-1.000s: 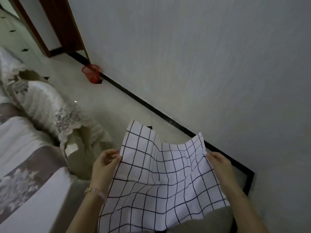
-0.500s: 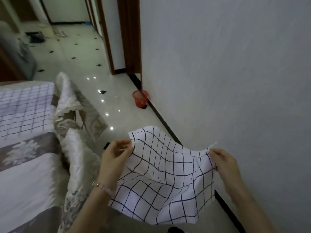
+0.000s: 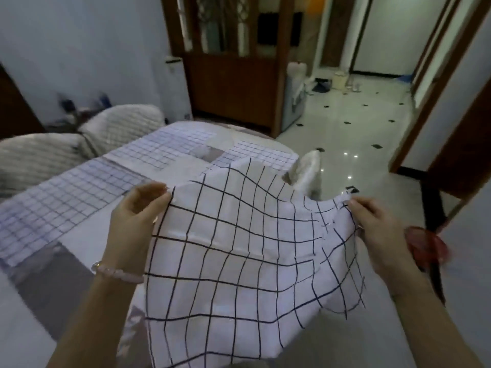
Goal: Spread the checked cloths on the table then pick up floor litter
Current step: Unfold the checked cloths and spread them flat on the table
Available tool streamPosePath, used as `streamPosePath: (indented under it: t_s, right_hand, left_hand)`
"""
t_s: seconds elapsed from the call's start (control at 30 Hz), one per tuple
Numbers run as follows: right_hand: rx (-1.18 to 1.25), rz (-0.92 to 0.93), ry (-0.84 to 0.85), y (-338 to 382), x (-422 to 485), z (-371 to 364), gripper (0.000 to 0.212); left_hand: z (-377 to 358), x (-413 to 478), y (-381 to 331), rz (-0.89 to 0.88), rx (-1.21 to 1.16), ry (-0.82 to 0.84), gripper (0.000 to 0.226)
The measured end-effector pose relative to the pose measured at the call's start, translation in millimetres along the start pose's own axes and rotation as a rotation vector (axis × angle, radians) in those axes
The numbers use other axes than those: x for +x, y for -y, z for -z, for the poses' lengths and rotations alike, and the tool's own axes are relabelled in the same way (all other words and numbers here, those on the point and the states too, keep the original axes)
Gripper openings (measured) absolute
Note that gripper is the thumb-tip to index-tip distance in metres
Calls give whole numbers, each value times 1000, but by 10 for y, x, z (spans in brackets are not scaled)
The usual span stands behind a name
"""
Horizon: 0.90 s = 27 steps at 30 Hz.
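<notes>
A white cloth with a wide black check (image 3: 239,256) hangs stretched between my two hands, above the near right part of the table. My left hand (image 3: 135,224) pinches its upper left corner. My right hand (image 3: 377,232) pinches its upper right corner. On the covered table (image 3: 79,245) lie three finer-checked cloths, spread flat: one at the left (image 3: 61,200), one in the middle (image 3: 159,147) and one at the far right (image 3: 257,155). The held cloth hides the table's near right edge.
Two covered chairs (image 3: 66,144) stand behind the table at the left. A red mesh bin (image 3: 427,248) sits on the floor at the right, by the wall. A wooden partition (image 3: 233,83) stands beyond the table. Glossy tiled floor (image 3: 353,123) runs to the far right.
My view has swung left from the wall to the table. The held cloth has come along, now over the table's near right side. Both hands keep their grip.
</notes>
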State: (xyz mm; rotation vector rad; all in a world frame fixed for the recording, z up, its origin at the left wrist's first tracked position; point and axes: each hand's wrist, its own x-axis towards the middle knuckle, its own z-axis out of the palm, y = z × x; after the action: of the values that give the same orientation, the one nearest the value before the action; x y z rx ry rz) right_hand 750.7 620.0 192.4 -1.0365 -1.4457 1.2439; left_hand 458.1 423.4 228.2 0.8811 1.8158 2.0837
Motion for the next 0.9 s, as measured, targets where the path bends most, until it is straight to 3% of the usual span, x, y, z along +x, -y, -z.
streamPosePath:
  t_s: [0.27, 0.43, 0.57, 0.9]
  right_hand:
    - [5, -23, 475, -127, 1129, -1430, 8]
    - [-18, -103, 685, -371, 1278, -2253, 11]
    - [-55, -152, 792, -542, 1349, -2775, 10]
    - [-249, -230, 880, -1184, 1618, -3935, 10]
  left_hand:
    - [961, 173, 392, 167, 141, -543, 18]
    - [1427, -50, 697, 254, 89, -753, 21]
    - [1739, -86, 952, 354, 28, -837, 20]
    - [2385, 122, 1653, 570, -10, -958, 12]
